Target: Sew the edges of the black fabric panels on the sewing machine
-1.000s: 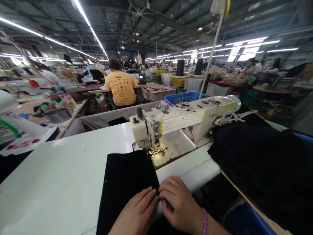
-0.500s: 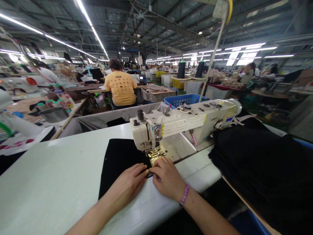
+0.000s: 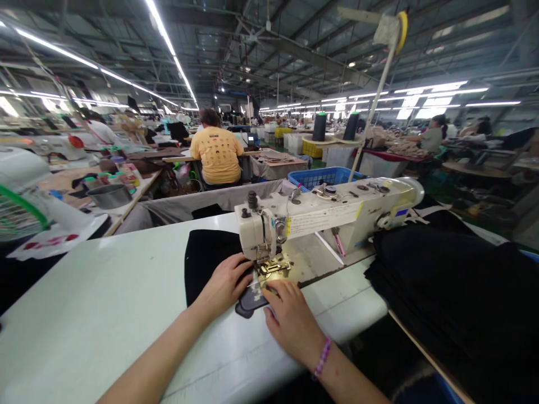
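A piece of black fabric [image 3: 206, 255] lies on the white table [image 3: 105, 303] to the left of the cream sewing machine [image 3: 328, 210]. My left hand [image 3: 225, 280] lies flat on the fabric just left of the presser foot [image 3: 272, 266], fingers stretched out. My right hand [image 3: 290, 320] rests in front of the foot, its fingers pressed on the fabric's folded near edge [image 3: 252, 300]. A pink bead bracelet sits on my right wrist.
A stack of black fabric [image 3: 455, 297] fills the table at the right. A blue crate [image 3: 322, 177] stands behind the machine. A person in a yellow shirt [image 3: 217, 151] sits at the bench beyond. A metal bowl [image 3: 109, 195] and bottles stand at the left.
Both hands have pushed the black fabric away from me, up to the presser foot. Its near edge now lies folded under my right fingers.
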`<action>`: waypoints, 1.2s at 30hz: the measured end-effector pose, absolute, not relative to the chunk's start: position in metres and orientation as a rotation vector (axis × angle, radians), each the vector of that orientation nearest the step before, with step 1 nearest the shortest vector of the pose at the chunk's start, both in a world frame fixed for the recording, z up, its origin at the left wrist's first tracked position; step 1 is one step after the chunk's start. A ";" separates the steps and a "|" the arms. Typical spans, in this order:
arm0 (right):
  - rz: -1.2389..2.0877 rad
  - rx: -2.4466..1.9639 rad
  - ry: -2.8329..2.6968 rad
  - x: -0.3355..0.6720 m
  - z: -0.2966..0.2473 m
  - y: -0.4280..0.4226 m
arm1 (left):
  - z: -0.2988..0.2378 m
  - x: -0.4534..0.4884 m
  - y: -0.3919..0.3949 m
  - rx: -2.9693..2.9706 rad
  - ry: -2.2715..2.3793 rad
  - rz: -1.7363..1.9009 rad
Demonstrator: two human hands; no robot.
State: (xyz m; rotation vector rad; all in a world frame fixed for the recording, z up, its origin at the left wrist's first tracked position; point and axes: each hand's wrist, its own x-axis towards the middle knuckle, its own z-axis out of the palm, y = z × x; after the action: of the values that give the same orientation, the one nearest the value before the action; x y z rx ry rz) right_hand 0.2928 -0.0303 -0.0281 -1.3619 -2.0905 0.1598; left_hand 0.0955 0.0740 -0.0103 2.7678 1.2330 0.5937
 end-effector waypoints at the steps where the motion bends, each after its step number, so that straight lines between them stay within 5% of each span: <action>1: 0.166 -1.351 -2.091 0.293 -0.029 -0.033 | -0.013 0.095 0.073 2.740 1.300 0.595; 11: 0.263 -1.100 -2.175 0.283 -0.029 -0.057 | 0.020 0.087 0.003 2.571 1.543 0.354; 17: 0.283 -1.095 -2.170 0.274 -0.037 -0.063 | 0.023 0.069 0.070 2.271 2.019 0.286; 22: 0.288 -1.064 -2.170 0.276 -0.038 -0.063 | 0.018 0.058 0.103 2.129 1.919 0.149; 36: -0.244 -0.647 -2.009 0.266 -0.070 -0.016 | 0.028 0.068 0.030 2.389 1.861 0.682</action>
State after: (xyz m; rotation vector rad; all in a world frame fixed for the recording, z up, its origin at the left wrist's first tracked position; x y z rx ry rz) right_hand 0.2662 -0.0165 -0.0702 -0.6468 -2.0086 -0.2436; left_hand 0.0677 0.0296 0.0284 2.3890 1.8607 0.6818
